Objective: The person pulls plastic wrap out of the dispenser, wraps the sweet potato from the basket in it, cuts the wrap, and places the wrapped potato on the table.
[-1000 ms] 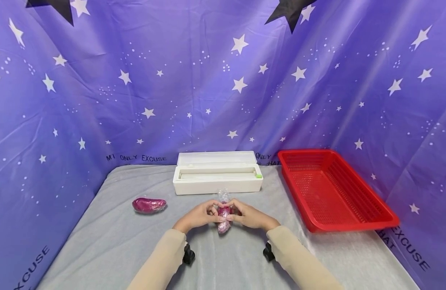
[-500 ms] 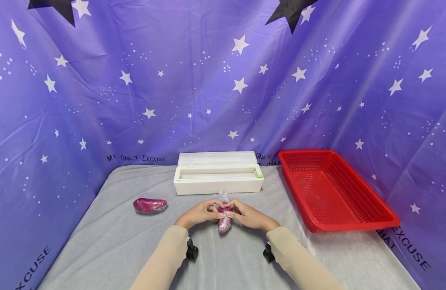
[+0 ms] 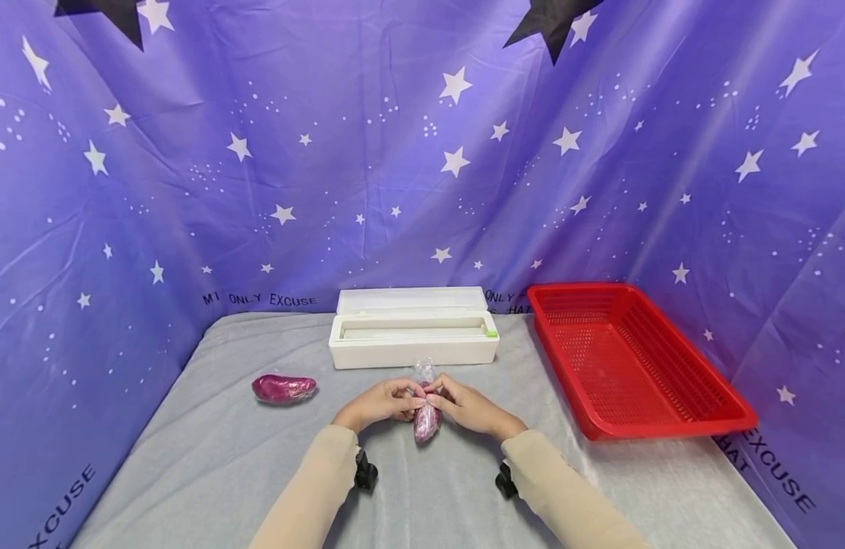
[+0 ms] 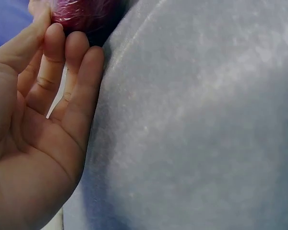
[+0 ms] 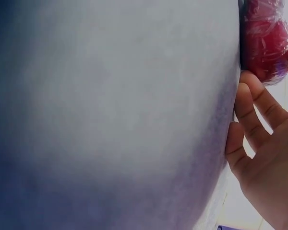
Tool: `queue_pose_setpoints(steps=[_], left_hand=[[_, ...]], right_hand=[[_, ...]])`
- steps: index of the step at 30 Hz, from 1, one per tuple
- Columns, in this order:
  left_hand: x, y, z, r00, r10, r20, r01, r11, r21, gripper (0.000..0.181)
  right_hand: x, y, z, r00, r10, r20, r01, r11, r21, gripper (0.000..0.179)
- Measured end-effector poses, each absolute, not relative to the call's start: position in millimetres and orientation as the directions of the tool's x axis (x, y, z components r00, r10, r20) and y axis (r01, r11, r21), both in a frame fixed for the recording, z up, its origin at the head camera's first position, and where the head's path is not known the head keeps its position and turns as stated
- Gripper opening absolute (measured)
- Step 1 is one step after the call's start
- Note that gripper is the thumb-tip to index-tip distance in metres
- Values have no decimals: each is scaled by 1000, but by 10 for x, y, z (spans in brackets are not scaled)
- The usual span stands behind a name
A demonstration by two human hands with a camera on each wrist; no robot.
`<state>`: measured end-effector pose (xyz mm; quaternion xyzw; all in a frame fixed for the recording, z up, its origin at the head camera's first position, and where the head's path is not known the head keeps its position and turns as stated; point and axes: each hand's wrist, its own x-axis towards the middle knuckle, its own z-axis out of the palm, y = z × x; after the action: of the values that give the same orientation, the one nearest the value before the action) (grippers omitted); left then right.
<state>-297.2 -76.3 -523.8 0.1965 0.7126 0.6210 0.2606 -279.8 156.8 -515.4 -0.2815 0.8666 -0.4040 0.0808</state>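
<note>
A long purple-red vegetable (image 3: pixel 426 424) wrapped in clear cling film lies on the grey cloth, pointing away from me in the head view. A loose tail of film (image 3: pixel 425 370) sticks out past its far end. From the left, my left hand (image 3: pixel 381 402) pinches it near the far half with thumb and forefinger. My right hand (image 3: pixel 472 407) pinches it from the other side, the two thumbs meeting on top. Both wrist views show the film-covered vegetable at the fingertips, the remaining fingers loosely bent beside it. A second film-wrapped purple-red vegetable (image 3: pixel 284 389) lies to the left.
Behind the hands stands a white cling film dispenser box (image 3: pixel 413 354), lid (image 3: pixel 412 299) raised, with a green slider (image 3: pixel 491 333) at its right end. A red perforated plastic basket (image 3: pixel 642 374) stands at the right. A purple star-patterned curtain (image 3: pixel 367 152) surrounds the table.
Both thumbs have slid a little toward the vegetable's far end and now meet over it. The vegetable's near end shows more. The other vegetable, box and basket stay put.
</note>
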Motion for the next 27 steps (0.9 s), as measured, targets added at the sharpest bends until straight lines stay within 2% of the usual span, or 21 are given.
queue_pose_setpoints(steps=[7, 15, 19, 27], left_hand=[[-2944, -740, -5158, -807, 576, -133, 7, 234, 972, 28], [-2879, -678, -5009, -833, 551, -55, 214, 412, 886, 37], [-2902, -679, -5018, -830, 557, -44, 211, 384, 899, 31], [-2955, -701, -5094, -803, 593, -59, 128, 269, 955, 20]], right_hand=[[-2793, 1548, -5140, -850, -522, 67, -394, 547, -738, 17], [-2805, 1543, -5147, -853, -516, 72, -398, 555, -730, 18], [-2811, 1549, -5155, -847, -527, 60, -385, 532, -754, 19], [-2804, 1571, -5154, -840, -542, 28, -359, 516, -778, 22]])
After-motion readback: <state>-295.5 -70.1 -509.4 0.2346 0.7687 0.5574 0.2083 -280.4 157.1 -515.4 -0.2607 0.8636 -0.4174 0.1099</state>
